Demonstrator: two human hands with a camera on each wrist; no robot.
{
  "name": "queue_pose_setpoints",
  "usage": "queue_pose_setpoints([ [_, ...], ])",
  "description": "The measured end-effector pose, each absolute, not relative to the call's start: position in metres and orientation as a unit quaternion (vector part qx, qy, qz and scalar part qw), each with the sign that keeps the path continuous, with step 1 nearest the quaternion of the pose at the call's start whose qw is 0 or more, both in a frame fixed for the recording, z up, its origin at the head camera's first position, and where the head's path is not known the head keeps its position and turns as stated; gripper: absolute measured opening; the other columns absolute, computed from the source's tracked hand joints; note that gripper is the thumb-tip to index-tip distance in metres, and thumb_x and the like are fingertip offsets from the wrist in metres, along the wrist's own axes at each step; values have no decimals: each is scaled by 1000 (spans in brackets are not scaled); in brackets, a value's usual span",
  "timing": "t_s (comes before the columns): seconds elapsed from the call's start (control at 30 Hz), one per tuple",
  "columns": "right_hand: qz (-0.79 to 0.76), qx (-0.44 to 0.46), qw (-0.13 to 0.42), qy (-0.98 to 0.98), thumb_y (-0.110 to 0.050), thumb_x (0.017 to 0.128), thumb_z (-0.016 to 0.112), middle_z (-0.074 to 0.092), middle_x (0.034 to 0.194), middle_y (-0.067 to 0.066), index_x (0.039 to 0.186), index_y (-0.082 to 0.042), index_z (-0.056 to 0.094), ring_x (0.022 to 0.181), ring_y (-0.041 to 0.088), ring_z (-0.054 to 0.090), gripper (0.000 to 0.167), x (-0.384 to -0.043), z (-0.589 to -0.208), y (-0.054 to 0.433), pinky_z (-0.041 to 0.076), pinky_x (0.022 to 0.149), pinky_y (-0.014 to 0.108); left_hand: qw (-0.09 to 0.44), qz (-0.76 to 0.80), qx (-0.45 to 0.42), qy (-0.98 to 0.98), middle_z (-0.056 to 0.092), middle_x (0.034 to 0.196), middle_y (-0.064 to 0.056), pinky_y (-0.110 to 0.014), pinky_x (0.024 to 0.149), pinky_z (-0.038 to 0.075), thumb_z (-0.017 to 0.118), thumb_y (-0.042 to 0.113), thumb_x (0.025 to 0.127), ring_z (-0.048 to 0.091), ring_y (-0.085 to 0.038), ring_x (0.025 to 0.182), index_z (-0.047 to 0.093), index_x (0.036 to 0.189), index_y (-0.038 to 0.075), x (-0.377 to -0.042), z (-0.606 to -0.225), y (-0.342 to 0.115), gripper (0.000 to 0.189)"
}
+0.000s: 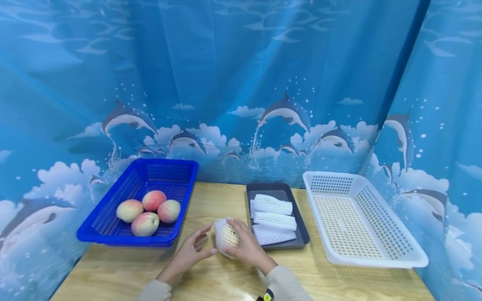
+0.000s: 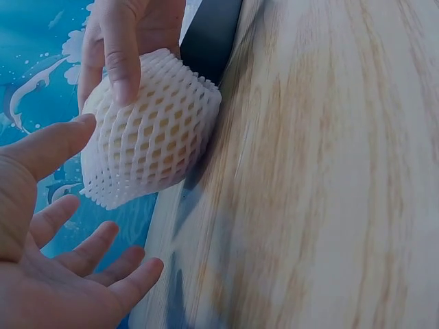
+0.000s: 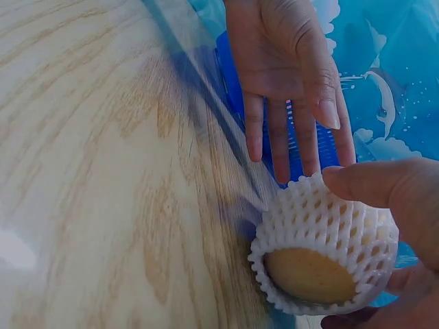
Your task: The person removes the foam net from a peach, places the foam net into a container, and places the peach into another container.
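My right hand (image 1: 248, 247) grips a peach in a white foam net sleeve (image 1: 223, 239), thumb on one side and fingers on the other, close over the wooden table. Through the sleeve's open end in the right wrist view, the peach's bare yellowish skin (image 3: 310, 275) shows. On the other side my left hand (image 1: 190, 251) is held with its fingers spread and loosely bent, holding nothing. Its thumb tip reaches right beside the net in the left wrist view.
Several peaches (image 1: 145, 224) lie in a blue basket (image 1: 87, 236) at the left. A dark grey tray (image 1: 303, 234) right of the hands holds folded foam nets (image 1: 274, 220). Farther right stands a white basket (image 1: 410, 260). A dolphin-printed curtain (image 1: 233, 83) hangs behind the table (image 1: 222, 284).
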State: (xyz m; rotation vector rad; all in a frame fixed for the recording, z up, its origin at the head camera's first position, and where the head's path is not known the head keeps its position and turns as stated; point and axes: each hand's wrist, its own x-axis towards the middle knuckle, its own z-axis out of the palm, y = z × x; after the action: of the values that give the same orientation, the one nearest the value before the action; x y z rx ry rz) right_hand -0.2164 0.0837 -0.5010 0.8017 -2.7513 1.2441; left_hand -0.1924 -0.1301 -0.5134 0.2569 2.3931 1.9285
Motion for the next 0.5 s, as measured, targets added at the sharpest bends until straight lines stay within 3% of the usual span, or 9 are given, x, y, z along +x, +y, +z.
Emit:
queue_pose_setpoints([
  [0.5, 412, 239, 0, -879, -26, 79, 77, 36, 146, 27, 144, -5, 39, 130, 46, 39, 78, -216, -495, 87, 34, 104, 66, 28, 636, 97, 765, 40, 144, -26, -58, 105, 37, 79, 7, 77, 37, -51, 130, 43, 140, 1, -190, -510, -130, 73],
])
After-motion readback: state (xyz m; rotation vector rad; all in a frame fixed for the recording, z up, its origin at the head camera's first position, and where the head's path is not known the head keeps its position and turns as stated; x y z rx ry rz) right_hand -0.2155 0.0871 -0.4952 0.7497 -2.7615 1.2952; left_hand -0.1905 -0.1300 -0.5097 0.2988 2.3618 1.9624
